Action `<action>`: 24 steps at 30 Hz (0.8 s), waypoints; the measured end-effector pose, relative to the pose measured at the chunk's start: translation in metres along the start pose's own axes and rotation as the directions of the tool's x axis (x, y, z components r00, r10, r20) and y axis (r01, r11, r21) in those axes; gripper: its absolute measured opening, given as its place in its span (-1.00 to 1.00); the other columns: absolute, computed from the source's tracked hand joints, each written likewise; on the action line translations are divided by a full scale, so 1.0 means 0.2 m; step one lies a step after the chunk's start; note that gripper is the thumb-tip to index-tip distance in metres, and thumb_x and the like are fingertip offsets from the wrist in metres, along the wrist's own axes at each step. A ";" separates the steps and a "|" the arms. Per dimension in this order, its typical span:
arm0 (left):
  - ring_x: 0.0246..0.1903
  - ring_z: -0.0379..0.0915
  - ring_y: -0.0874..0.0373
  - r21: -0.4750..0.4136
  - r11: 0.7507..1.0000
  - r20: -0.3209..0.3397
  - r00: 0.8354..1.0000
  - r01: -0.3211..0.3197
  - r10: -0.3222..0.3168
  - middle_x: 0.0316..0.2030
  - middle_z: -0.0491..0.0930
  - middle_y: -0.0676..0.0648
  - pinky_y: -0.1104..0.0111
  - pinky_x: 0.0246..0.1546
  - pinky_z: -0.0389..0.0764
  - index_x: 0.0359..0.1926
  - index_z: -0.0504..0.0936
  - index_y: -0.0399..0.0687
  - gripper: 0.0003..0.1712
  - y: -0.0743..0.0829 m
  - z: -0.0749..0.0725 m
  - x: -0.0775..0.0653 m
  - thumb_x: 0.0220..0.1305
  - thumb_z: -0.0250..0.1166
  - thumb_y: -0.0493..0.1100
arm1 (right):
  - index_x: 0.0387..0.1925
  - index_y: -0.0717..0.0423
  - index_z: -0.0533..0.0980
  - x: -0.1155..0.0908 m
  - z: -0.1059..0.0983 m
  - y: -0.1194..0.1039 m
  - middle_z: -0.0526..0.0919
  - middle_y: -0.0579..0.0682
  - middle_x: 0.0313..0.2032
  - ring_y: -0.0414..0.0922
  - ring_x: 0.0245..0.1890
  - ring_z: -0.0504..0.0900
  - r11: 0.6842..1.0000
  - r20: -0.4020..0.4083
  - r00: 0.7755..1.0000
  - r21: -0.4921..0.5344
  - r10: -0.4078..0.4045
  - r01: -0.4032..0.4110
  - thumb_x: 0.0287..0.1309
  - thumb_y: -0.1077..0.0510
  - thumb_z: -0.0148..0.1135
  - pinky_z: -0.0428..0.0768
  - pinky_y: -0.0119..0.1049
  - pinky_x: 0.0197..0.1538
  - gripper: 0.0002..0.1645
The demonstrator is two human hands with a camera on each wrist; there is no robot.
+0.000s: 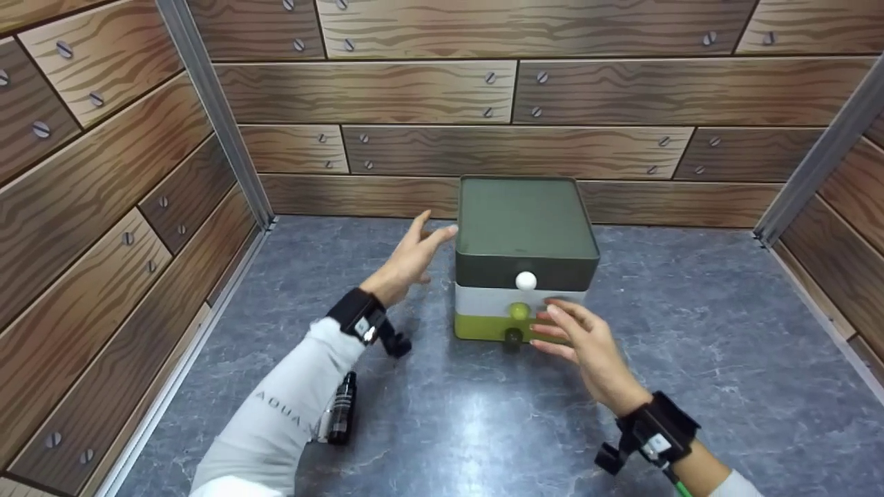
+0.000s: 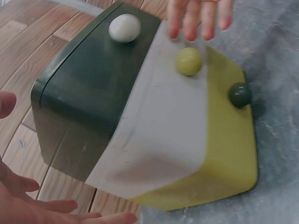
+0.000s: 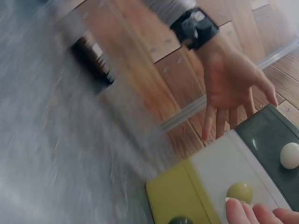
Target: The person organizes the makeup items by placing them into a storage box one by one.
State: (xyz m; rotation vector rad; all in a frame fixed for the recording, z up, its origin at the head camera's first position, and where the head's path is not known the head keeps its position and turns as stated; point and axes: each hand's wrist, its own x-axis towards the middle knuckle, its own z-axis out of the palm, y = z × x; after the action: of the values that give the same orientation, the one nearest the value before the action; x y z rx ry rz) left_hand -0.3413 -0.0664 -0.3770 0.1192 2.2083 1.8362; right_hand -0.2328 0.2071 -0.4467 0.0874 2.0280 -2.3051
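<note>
A box of three stacked drawers (image 1: 528,214) stands toward the back of the floor. Its top drawer is dark green with a white knob (image 1: 526,281), the middle one white with a yellow-green knob (image 1: 519,311), the bottom one yellow-green with a dark green knob (image 1: 513,337). My left hand (image 1: 409,261) is spread beside the box's left side, thumb near the top edge and nothing held. In front of the box's right half is my right hand (image 1: 587,348), fingers extended toward the middle and lower knobs, holding nothing. All three drawers look pushed in.
A dark bottle (image 1: 342,408) lies near my left forearm, partly covered by the sleeve, with a pale item beside it. Wood-patterned walls (image 1: 428,93) enclose the grey marbled floor (image 1: 414,428) at the back and on both sides.
</note>
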 end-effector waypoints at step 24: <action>0.35 0.14 -0.47 -0.073 0.978 0.219 0.960 0.193 -0.173 0.51 -0.06 -0.18 -0.28 0.08 0.51 0.55 -0.22 0.22 0.12 0.08 0.05 0.26 0.18 0.31 0.20 | 0.00 0.19 0.48 0.12 0.16 -0.16 0.74 -0.02 -0.27 -0.16 -0.29 0.73 0.966 0.066 0.987 0.207 0.146 -0.157 0.30 -0.22 0.16 0.75 -0.24 -0.18 -0.43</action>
State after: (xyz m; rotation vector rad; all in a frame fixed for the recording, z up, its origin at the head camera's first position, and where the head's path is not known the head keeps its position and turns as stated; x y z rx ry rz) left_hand -0.3906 -0.0410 -0.3703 0.0833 1.9182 1.7356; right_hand -0.2602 0.1795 -0.4137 0.1876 1.6830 -2.3913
